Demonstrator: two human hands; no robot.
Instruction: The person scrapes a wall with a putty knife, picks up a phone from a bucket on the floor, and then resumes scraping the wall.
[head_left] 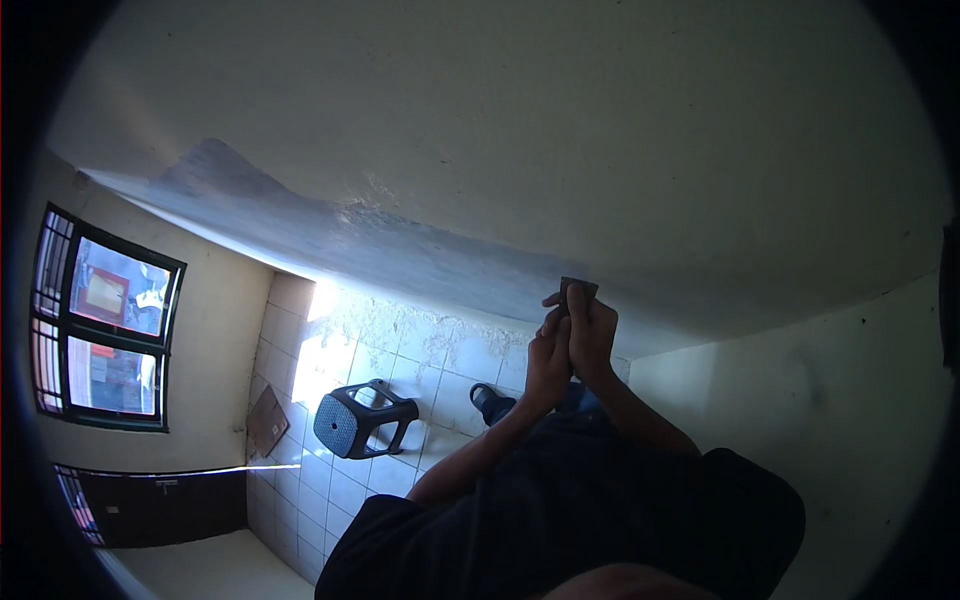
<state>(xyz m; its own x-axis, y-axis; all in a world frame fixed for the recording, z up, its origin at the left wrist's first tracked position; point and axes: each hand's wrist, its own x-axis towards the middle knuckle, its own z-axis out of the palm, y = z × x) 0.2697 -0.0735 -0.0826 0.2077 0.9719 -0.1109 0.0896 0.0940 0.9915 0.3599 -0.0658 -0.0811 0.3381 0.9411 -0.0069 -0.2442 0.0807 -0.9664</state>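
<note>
Dark square pad (576,285) sits at the fingertips of both hands, its top edge sticking out just above them, and it looks held flat against the wall (520,120) where the bluish scuffed patch (400,250) meets the pale paint. It may be sandpaper, but it is too small to be sure. Right hand (592,335) is closed on the pad with fingers curled over its lower part. Left hand (548,362) is pressed side to side against the right, its thumb reaching up to the pad's near corner — whether it really grips or only backs the other hand, cannot tell. Doubling the hands like this likely puts more push behind a thin piece and keeps it from slipping on the wall. Both forearms run up from the dark shirt (560,510) below the hands and meet at the wrists, so the force goes straight forward. Below and left of the hands is a dark shoe (490,402) on the tiled floor (340,480). Further left a dark plastic stool (362,418) stands well apart, out of arm's way. A flat piece of cardboard (266,420) lies beyond the stool — far left of that is a barred window (100,320).
</note>
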